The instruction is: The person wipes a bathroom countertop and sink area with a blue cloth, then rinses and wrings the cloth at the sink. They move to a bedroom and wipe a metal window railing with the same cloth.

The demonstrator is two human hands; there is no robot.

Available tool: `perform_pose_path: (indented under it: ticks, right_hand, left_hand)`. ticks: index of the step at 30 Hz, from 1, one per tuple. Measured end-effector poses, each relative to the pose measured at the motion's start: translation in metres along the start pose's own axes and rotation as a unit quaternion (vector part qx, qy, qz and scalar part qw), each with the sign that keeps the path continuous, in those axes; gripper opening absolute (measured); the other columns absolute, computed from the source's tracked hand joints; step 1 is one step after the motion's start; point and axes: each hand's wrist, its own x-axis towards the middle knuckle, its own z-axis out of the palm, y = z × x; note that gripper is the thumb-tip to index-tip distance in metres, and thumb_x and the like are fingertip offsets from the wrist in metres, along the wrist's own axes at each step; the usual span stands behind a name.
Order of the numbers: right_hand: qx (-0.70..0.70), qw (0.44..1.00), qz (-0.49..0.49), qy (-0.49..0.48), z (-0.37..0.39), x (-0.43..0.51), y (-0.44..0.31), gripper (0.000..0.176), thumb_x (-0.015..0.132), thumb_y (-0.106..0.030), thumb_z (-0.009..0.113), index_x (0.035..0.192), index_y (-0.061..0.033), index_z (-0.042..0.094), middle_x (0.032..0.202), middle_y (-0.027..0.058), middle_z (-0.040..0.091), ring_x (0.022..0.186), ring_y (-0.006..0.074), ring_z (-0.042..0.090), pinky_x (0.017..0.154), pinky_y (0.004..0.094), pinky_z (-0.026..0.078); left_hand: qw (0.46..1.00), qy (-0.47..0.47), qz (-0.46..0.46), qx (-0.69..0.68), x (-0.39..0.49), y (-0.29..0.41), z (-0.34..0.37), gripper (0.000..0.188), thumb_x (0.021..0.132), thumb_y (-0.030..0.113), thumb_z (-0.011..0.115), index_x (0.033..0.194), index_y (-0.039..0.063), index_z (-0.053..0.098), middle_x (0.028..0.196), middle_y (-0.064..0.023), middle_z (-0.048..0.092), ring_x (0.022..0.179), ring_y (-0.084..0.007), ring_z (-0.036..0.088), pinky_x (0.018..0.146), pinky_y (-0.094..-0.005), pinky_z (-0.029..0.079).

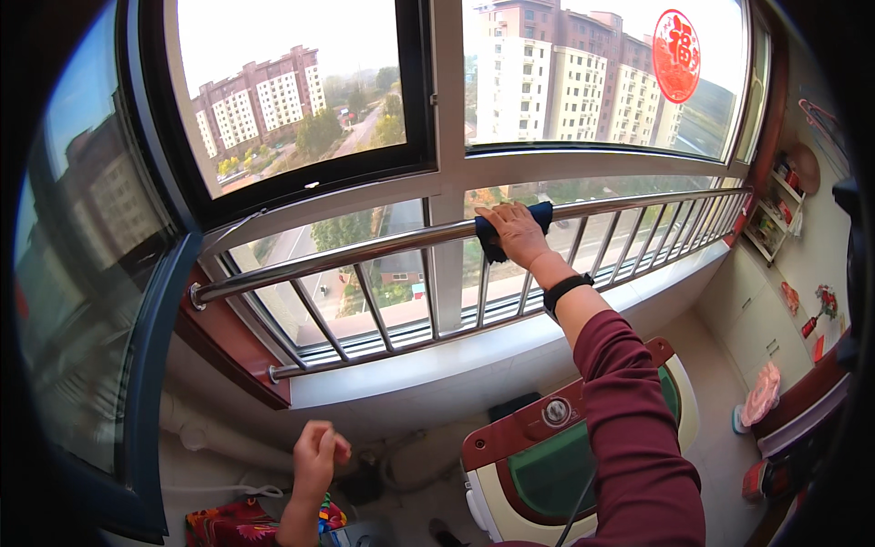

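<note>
A dark blue cloth is draped over the top rail of a shiny metal window guard. My right hand presses on it from above, the fingers reaching over the rail and the cloth hanging down on the near side. A black band circles my right wrist, below a maroon sleeve. Lower left, my left hand hangs in the air, apart from the railing, its fingers curled in with nothing visible in them. Upright metal bars run down from the rail to a lower one.
An opened window sash juts inward at the left. Below the white sill stands a washing machine with green lids. Floral fabric lies near my left forearm. Wall shelves and cabinets line the right side.
</note>
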Motion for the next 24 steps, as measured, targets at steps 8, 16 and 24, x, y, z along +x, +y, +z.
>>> perform_pose_path:
  ticks: [8, 16, 24]
  right_hand:
    - [0.234, 0.968, 0.032, 0.088, -0.039, -0.14, -0.038, 0.06, 0.089, -0.014, 0.07, 0.144, -0.0079, 0.046, 0.152, 0.0213, 0.041, 0.139, 0.0416, 0.041, 0.114, 0.0476, 0.037]
    - [0.214, 0.925, 0.312, -0.035, -0.13, -0.453, -0.037, 0.032, 0.091, -0.005, 0.061, 0.123, -0.0061, 0.061, 0.135, 0.0193, 0.057, 0.125, 0.0386, 0.055, 0.107, 0.0444, 0.045]
    - [-0.001, 0.784, 0.584, -0.21, -0.221, -0.689, -0.073, 0.014, 0.1, -0.012, 0.054, 0.104, -0.0045, 0.066, 0.11, 0.0114, 0.069, 0.108, 0.0242, 0.065, 0.096, 0.0407, 0.049]
  left_hand:
    - [0.827, -0.063, 0.444, 0.338, 0.155, 0.096, 0.163, 0.034, 0.091, 0.011, 0.068, 0.122, 0.0, 0.059, 0.129, -0.0212, 0.057, 0.119, -0.0396, 0.055, 0.101, -0.0461, 0.045]
    - [0.686, -0.035, 0.521, 0.507, 0.282, 0.121, 0.29, 0.054, 0.096, 0.032, 0.065, 0.139, 0.002, 0.053, 0.149, -0.019, 0.046, 0.144, -0.0373, 0.037, 0.12, -0.048, 0.027]
    - [0.674, -0.09, 0.454, 0.576, 0.343, 0.125, 0.371, 0.067, 0.087, 0.039, 0.074, 0.144, 0.018, 0.047, 0.115, -0.0123, 0.065, 0.099, -0.0348, 0.068, 0.082, -0.0453, 0.056]
